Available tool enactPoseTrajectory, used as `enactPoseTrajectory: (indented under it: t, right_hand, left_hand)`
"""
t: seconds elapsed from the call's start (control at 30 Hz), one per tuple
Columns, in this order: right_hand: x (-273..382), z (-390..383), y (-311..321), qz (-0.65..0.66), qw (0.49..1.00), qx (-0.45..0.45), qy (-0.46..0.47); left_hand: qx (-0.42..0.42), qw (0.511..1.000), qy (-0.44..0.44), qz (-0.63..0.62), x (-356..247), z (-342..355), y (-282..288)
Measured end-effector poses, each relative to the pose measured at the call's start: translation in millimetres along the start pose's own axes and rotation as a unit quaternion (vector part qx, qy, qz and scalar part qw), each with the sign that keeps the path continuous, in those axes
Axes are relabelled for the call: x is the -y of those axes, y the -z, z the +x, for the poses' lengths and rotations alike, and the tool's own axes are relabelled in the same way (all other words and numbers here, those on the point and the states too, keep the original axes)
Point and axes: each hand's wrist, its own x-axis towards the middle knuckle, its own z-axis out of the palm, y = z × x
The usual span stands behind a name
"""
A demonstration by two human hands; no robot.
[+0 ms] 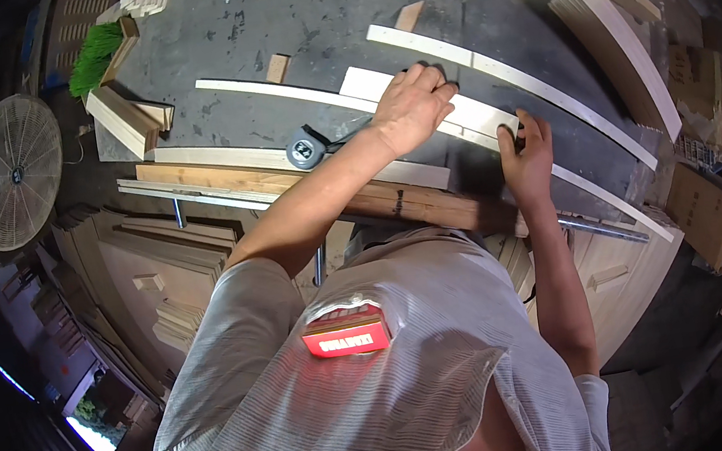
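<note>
Here the smooth, flat pale board [485, 118] is lying on the scuffed grey tabletop [198, 28], bridging the space between two slender, bowed wooden strips, the near strip [270, 90] and the far strip [534, 86]. The left hand [414, 111] is curling its fingers over the board's middle, while the right hand [529, 158] is keeping thumb and forefinger narrowly parted at its right end, and whether either is truly pinching I can't tell! Farther left, a rounded tape measure [304, 149] is sitting near the rough, brownish timber beam [413, 204].
</note>
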Motion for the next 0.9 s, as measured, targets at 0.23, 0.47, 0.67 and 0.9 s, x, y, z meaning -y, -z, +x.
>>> enactPoseTrajectory:
  t: [0.23,0.47,0.67,0.9]
  right_hand:
    - [56.4,-4.4,-32.5,0.016,0.997,0.036,0.061]
    - [84.6,-4.9,-46.6,-0.004,0.995,0.068,0.07]
    - [98.7,-14.3,-51.6,-0.026,0.996,0.061,0.059]
    - [91.8,-21.3,-47.9,0.018,0.995,0.028,0.091]
  left_hand:
    - [-0.023,0.999,0.037,0.019,45.8,-18.8,35.7]
    - [0.013,0.999,0.045,0.011,69.4,-23.7,53.1]
    - [0.075,0.995,-0.071,-0.001,51.4,-16.1,60.8]
    - [0.149,0.98,-0.097,0.085,38.7,-14.0,55.4]
